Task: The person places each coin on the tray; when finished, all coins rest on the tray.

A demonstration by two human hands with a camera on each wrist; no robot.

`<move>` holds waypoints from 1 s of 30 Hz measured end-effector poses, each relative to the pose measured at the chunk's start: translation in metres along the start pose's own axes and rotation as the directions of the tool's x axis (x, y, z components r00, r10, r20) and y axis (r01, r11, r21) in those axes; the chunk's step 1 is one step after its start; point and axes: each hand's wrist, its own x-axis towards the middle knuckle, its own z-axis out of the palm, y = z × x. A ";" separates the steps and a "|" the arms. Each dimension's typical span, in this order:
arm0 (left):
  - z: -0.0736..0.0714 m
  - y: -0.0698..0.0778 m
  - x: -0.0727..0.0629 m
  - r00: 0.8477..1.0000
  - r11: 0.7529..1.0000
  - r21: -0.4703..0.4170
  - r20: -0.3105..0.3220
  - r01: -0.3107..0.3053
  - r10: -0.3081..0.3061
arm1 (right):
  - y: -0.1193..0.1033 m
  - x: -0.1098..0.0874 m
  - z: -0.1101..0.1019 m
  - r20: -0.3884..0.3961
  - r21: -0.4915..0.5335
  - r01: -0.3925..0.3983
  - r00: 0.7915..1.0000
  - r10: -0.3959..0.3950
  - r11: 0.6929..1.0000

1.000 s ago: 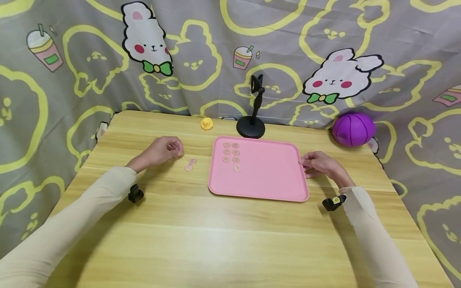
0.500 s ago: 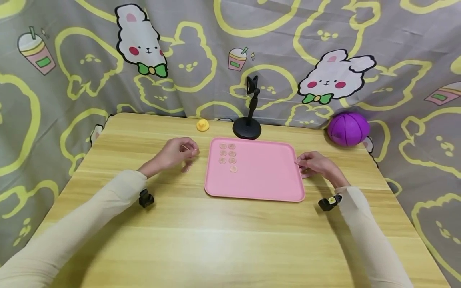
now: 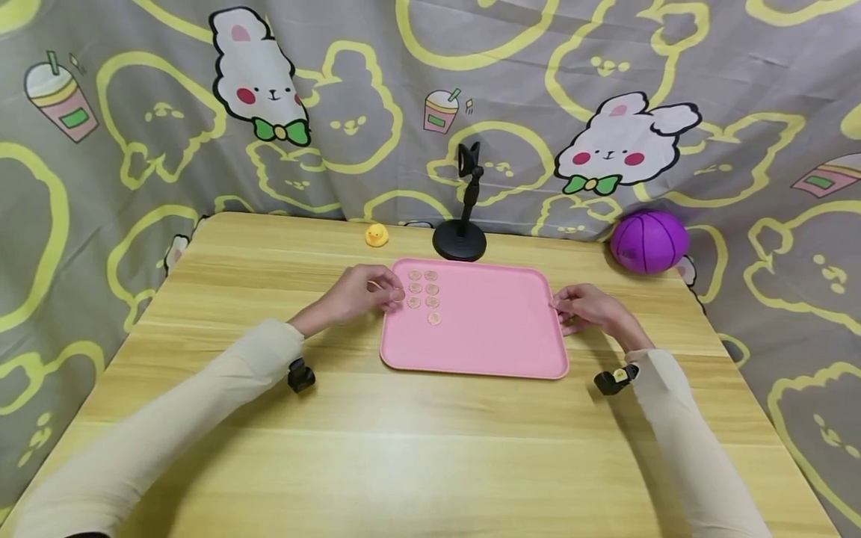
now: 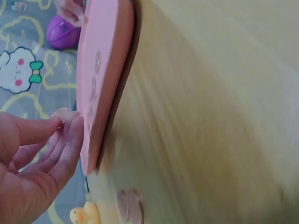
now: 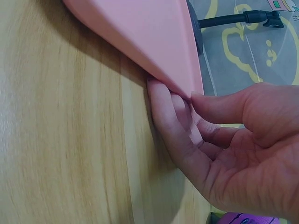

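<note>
My left hand (image 3: 359, 295) pinches a round pinkish coin (image 4: 63, 113) between thumb and fingertips, over the left rim of the pink tray (image 3: 498, 321). Inside the tray, several similar coins (image 3: 432, 289) lie in two columns near its left side, with one lower coin (image 3: 434, 318) at the bottom of the right column. My right hand (image 3: 588, 308) grips the tray's right edge; in the right wrist view its thumb (image 5: 217, 106) is on the rim and its fingers are against the outside. Two loose coins (image 4: 130, 205) lie on the table in the left wrist view; the hand hides them from the head view.
Behind the tray stands a black phone stand (image 3: 460, 237). A yellow rubber duck (image 3: 377, 235) sits to the stand's left, and a purple ball (image 3: 649, 241) rests at the back right corner. A patterned curtain (image 3: 377, 172) hangs behind the wooden table (image 3: 403, 456).
My left hand has moved right, from beside the loose coins to the tray's left rim, carrying a coin. The right hand stays on the tray's edge. The head view has shifted slightly.
</note>
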 end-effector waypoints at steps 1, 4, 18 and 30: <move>0.002 0.000 0.001 1.000 1.000 -0.010 0.006 -0.007 0.007 | 0.000 0.000 0.000 -0.004 -0.001 0.001 1.000 -0.001 1.000; 0.009 0.001 0.001 0.999 0.999 -0.031 0.028 -0.026 0.026 | 0.001 -0.001 -0.001 -0.015 -0.007 0.003 1.000 -0.003 1.000; 0.030 -0.002 0.000 0.996 0.997 0.073 0.080 0.032 -0.038 | 0.003 0.000 0.004 -0.011 0.020 -0.003 1.000 0.003 1.000; 0.037 -0.001 0.003 0.999 0.976 0.218 0.028 -0.023 0.017 | -0.001 -0.001 0.000 0.001 -0.005 0.004 1.000 -0.004 1.000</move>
